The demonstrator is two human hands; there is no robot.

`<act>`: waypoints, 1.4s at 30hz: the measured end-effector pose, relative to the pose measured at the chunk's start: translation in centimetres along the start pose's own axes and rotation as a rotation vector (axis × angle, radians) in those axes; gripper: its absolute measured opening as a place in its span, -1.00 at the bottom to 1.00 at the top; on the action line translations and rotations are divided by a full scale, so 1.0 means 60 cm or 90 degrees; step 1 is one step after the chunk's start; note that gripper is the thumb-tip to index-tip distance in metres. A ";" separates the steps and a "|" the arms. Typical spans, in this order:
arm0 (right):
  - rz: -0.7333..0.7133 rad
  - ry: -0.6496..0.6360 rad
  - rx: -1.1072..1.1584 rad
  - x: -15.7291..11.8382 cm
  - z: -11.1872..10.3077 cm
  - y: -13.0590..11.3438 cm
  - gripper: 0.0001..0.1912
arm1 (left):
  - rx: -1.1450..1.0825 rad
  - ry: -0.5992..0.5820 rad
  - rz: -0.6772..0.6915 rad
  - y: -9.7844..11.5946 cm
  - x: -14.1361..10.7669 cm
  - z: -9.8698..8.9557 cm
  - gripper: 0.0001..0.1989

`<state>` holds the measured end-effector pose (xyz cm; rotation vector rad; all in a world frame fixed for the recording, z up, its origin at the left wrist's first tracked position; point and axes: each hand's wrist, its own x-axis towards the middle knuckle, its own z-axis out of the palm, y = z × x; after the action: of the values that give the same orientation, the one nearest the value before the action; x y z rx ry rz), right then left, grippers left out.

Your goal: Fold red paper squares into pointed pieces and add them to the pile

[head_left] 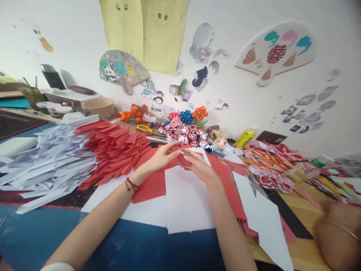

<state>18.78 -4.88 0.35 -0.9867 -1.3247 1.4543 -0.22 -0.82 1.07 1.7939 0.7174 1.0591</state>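
Head view: a small red paper piece (183,160) is held up between a person's bare left hand (165,157) and right hand (199,165), above overlapping red sheets (150,188) and white sheets (189,205) on a blue tabletop (146,246); the left hand is curled nearly closed, its thumb and fingertips pinching the upper part of the piece, while the right hand is bent in from the other side, its fingers drawn together against the lower part; the two-handed hold, at the middle of the workspace, probably keeps so slight a piece steady and lets both sets of fingertips shape its edges; the sheets beneath appear to serve as stock within easy reach, and the piles of red strips (115,150) and white strips (62,154) to the left seem sorted by colour so that either can be picked out readily; red-and-white paper flowers (193,136) stand clustered near the wall just beyond the hands, perhaps set back to keep them from being crushed; the piece itself is plain, matte red, close in colour to the strips, narrow and apparently folded, with a flat face tilted below the fingertips; the fingers hide much of it, and its creases are too small to tell; at lower right, what looks like another person's arm (335,239) is blurred.
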 end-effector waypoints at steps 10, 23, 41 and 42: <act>0.004 -0.048 0.063 -0.005 -0.001 -0.008 -0.60 | -0.004 0.001 -0.021 -0.001 0.000 -0.002 -0.53; -0.010 -0.038 0.051 -0.009 0.005 -0.012 -0.54 | 0.057 0.014 -0.030 0.001 -0.001 -0.006 -0.50; -0.034 0.059 -0.018 0.000 -0.002 0.000 -0.49 | 0.181 0.011 -0.019 -0.010 -0.006 0.007 -0.47; -0.036 0.063 -0.028 0.000 -0.002 0.001 -0.49 | 0.174 0.010 -0.015 -0.011 -0.005 0.008 -0.47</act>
<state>18.91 -4.85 0.24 -1.0275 -1.3067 1.3222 0.03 -0.99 0.23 2.0029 0.9271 0.9977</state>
